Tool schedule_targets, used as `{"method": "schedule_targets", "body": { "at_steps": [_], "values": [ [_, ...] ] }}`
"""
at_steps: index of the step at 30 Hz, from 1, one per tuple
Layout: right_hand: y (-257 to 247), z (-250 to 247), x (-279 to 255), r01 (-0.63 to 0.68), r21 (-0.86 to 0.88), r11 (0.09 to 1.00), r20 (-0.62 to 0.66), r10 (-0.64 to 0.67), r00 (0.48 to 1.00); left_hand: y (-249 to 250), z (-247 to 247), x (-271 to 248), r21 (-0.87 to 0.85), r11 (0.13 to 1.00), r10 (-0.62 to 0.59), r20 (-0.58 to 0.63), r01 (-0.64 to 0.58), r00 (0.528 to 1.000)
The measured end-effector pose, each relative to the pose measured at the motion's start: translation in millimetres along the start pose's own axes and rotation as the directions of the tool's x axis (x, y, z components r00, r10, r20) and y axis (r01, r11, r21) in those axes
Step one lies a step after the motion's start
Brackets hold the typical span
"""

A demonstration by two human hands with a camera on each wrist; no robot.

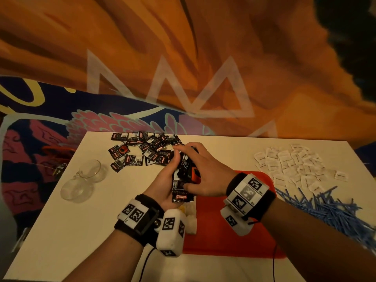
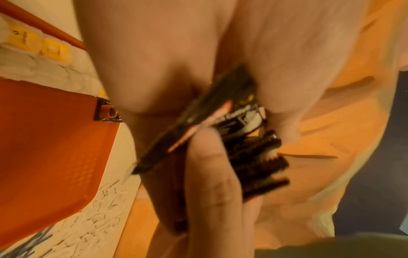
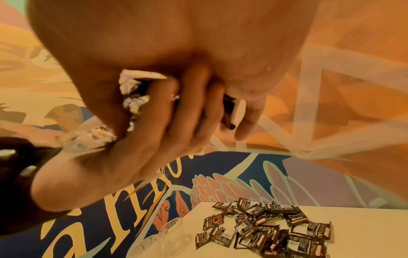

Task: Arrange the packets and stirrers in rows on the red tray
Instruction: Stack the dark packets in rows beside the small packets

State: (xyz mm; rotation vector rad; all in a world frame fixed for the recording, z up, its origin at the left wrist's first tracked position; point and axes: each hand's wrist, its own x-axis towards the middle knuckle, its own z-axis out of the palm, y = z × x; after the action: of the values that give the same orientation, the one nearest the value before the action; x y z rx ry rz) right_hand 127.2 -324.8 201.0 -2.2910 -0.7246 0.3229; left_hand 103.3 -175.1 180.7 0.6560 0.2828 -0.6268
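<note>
Seen from the head camera, a person's two hands meet above a white counter, over the far left edge of the red tray. The left hand is turned palm up, its fingers curled around a stack of black packets; its grip is closed on that stack. The right hand comes over the top with its back toward the camera, thumb at the near end of the stack and fingers bent over the far end, so its grip is also closed on the same packets. In the left wrist view, a thumb presses across the fanned packet edges.

A loose heap of more black packets lies at the far side of the counter, just beyond the hands. White packets are scattered at the far right, and a pile of blue stirrers lies just right of the tray. Small white and yellow packets sit along the tray's left edge, partly hidden by the left wrist. Two clear glass cups stand at the left.
</note>
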Motion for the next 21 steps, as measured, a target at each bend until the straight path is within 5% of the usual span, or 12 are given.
{"method": "schedule_targets", "body": {
  "at_steps": [5,8,13,21],
  "values": [
    [-1,4,0,0.004,-0.084,0.996,0.088,0.004,0.996,3,8,6,0.113,0.994,0.009,-0.085,0.001,0.996],
    [-3,5,2,-0.006,-0.114,0.993,0.027,0.01,1.0,5,4,5,0.073,0.997,0.012,-0.085,-0.006,0.996],
    [1,3,3,0.039,0.007,0.999,-0.112,-0.038,0.993,6,-8,2,0.014,1.0,-0.009,0.06,0.008,0.998],
    [-2,5,2,0.075,0.014,0.997,-0.061,-0.074,0.995,10,-13,1,0.009,0.999,-0.044,0.082,0.043,0.996]
  ]
}}
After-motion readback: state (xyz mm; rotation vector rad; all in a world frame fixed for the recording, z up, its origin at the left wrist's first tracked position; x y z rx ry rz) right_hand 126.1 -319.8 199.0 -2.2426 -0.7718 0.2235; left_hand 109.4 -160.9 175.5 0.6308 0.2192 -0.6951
